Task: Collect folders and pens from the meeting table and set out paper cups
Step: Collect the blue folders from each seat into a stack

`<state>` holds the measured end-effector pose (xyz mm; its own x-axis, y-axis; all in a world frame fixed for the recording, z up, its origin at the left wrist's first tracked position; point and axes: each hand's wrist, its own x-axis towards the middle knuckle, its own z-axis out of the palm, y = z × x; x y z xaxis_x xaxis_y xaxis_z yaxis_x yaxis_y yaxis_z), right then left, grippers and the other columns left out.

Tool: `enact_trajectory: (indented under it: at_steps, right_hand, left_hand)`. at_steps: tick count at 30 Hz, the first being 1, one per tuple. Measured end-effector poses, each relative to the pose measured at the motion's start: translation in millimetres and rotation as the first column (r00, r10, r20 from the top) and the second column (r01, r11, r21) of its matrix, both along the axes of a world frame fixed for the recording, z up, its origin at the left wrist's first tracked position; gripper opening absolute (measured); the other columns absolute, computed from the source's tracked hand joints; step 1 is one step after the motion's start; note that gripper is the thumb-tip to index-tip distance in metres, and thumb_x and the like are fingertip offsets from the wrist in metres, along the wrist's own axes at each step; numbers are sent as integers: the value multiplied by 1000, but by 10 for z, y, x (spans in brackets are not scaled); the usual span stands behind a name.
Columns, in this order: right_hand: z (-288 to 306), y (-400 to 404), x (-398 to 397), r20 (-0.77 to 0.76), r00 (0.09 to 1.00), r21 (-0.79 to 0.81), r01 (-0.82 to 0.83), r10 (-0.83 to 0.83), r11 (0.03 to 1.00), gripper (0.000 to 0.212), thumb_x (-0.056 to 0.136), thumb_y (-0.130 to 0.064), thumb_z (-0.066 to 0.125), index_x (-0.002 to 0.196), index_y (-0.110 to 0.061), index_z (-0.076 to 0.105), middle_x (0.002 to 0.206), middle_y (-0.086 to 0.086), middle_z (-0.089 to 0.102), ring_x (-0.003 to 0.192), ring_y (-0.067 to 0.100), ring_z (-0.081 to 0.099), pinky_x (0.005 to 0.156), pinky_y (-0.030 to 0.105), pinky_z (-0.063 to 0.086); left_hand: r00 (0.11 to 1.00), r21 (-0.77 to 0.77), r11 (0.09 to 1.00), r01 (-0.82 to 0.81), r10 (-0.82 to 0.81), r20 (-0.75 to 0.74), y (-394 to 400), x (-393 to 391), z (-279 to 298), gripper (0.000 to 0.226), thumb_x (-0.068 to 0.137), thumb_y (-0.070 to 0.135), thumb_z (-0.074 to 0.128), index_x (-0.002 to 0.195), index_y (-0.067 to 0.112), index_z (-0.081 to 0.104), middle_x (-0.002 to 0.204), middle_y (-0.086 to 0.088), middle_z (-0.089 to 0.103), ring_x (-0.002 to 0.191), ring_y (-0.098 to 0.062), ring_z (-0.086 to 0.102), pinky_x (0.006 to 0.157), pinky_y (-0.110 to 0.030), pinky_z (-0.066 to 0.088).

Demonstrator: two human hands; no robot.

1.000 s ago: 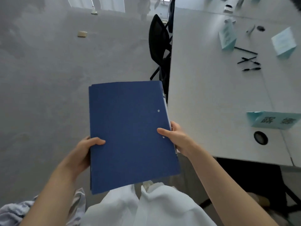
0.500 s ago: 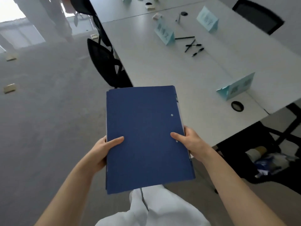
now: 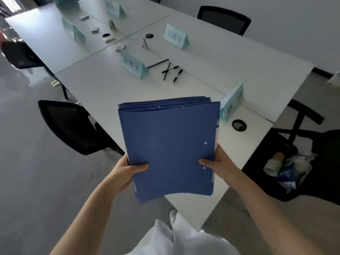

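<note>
Left hand (image 3: 127, 170) grips the near left edge of the folders (image 3: 169, 144), thumb on top, fingers curled under, out of sight. Right hand (image 3: 219, 162) does the same on the right edge. The stack is held in the air, between both hands, over the table (image 3: 103, 89) corner. Looks like several thin card folders: light but floppy, near edge sags, slick covers could slide apart, so best held w/ both hands at the side edges, squeezed flat. Pens (image 3: 171, 71) lie well beyond the fingers, right of a name card (image 3: 134, 67). Vs. 0.5 s ago: same grip, view swung right, stack's far edges fanned.
</note>
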<state>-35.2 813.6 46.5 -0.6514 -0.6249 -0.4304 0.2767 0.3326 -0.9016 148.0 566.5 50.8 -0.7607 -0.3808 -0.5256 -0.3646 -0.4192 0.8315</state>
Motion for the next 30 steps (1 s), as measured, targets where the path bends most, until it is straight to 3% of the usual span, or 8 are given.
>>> enact_trajectory:
  at_steps: [4,7,12,16,21,26,28,30]
  right_hand:
    - [1,12,-121,-82,992,-69,92,-98,993,66,82,2,70,128,-38,41,133,-8,56,120,9,56,94,34,51]
    - [-14,-9,-124,-110,975,-91,184,-193,979,73,79,9,69,133,-30,37,129,-8,56,114,-1,58,86,20,53]
    - [-90,-66,50,-186,935,-10,306,-302,952,78,78,8,71,138,-23,32,126,-15,52,107,-17,53,89,13,50]
    - [-183,-147,210,-229,925,80,329,-304,941,74,76,7,72,132,-27,36,118,-18,53,97,-23,51,76,0,44]
    - [-330,-285,388,-207,928,130,342,-311,931,68,73,11,73,124,-20,41,108,-17,54,92,-16,57,70,1,45]
    - [-374,-311,392,-238,921,130,344,-307,930,67,72,6,76,130,-11,46,113,-13,57,94,-23,54,72,0,44]
    - [-404,-309,387,-264,927,172,317,-266,933,70,72,-1,79,132,-13,45,112,-19,54,100,-17,55,73,-2,41]
    - [-441,-290,384,-267,927,192,317,-262,929,74,72,-8,81,135,-15,42,113,-22,52,105,-9,53,76,-3,40]
  left_hand:
    - [996,-207,975,84,-83,13,-198,-391,-79,63,58,8,85,116,14,63,107,2,75,101,-21,70,78,-30,58]
    - [987,-277,948,157,-160,13,-316,-630,-134,51,69,-5,80,109,23,63,99,12,75,97,-13,70,75,-24,57]
    - [939,-354,873,334,-340,48,-559,-860,-177,67,62,16,82,124,24,58,117,9,70,109,-9,65,88,-31,54]
    - [883,-437,775,457,-455,118,-664,-922,-237,62,63,19,78,117,34,52,105,35,66,102,13,59,85,-13,49]
    - [875,-471,739,483,-433,218,-779,-816,-381,54,53,15,82,100,31,60,104,8,67,99,-15,63,89,-39,52]
    - [850,-552,658,512,-482,214,-761,-846,-473,61,70,-8,80,103,34,52,103,19,57,91,7,59,74,-6,45]
    - [860,-582,645,495,-461,220,-740,-839,-490,56,69,-7,81,107,26,55,102,19,56,88,11,59,72,-2,42]
    - [874,-601,644,473,-429,228,-708,-834,-493,61,67,-1,84,119,13,55,103,12,59,93,-1,57,78,-10,41]
